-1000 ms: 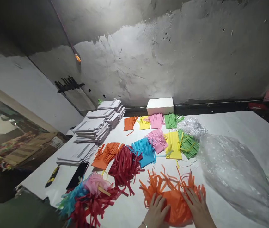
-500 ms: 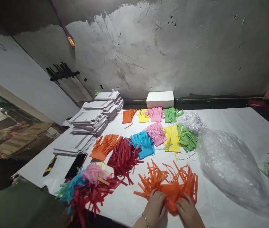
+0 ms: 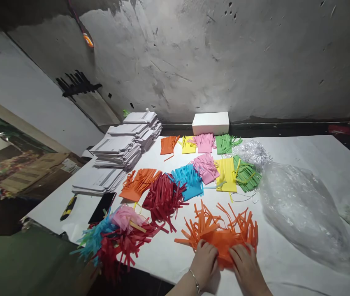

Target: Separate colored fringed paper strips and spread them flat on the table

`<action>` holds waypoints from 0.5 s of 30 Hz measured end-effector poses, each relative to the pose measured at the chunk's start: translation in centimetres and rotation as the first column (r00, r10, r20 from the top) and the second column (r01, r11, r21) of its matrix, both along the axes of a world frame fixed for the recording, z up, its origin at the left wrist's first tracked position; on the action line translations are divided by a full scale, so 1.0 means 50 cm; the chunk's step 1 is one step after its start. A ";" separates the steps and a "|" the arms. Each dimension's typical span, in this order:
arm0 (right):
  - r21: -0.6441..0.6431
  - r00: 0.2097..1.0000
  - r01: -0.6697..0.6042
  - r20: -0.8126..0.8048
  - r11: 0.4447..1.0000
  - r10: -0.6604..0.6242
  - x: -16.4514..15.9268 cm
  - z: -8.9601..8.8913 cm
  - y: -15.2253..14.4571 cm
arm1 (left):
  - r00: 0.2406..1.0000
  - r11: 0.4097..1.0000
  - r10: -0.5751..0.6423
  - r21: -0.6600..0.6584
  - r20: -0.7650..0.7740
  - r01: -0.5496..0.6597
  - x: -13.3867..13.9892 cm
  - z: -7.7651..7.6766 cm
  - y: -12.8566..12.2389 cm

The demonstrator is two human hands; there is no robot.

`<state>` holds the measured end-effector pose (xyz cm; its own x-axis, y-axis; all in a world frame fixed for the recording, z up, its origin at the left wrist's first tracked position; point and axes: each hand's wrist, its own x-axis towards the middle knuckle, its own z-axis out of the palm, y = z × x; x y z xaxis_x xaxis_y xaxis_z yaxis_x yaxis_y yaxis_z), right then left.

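Note:
A sheet of orange fringed paper (image 3: 224,242) lies on the white table in front of me, its cut strips spread toward the wall. My left hand (image 3: 206,255) has its fingers bent over the near left part, with a bracelet at the wrist. On the near right part, my right hand (image 3: 243,257) curls its fingers in the same way. Both thumbs are mostly hidden. Beyond the orange sheet lie a dark red fringed bundle (image 3: 164,197), a blue one (image 3: 188,181) and a yellow one (image 3: 225,174).
Stacked white packets (image 3: 116,152) stand at the left, near a black phone (image 3: 101,207) and a yellow-black cutter (image 3: 68,207). A mixed tassel bundle (image 3: 122,232) overhangs the front edge. A clear plastic bag (image 3: 304,209) lies at right; a white box (image 3: 211,122) stands by the wall.
The camera view has tipped down slightly, so the background sits higher. My hands have shifted a little on the orange paper, whose middle now looks flatter and wider.

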<state>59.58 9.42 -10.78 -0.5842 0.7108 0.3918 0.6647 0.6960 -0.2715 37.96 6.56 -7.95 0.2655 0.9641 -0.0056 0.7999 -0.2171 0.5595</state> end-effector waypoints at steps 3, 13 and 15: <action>-0.070 1.000 -0.020 -0.017 0.997 0.019 0.000 0.008 0.005 | 0.999 1.000 0.029 -0.005 0.042 -0.029 -0.002 0.004 0.000; -0.375 0.997 -0.018 -0.079 0.927 -0.013 -0.018 0.022 0.003 | 0.992 0.989 0.114 -0.095 0.048 -0.109 0.000 -0.004 -0.001; -0.408 0.997 0.007 -0.072 0.913 -0.039 -0.024 0.022 0.003 | 0.993 0.990 0.105 -0.099 0.051 -0.100 -0.002 0.005 -0.005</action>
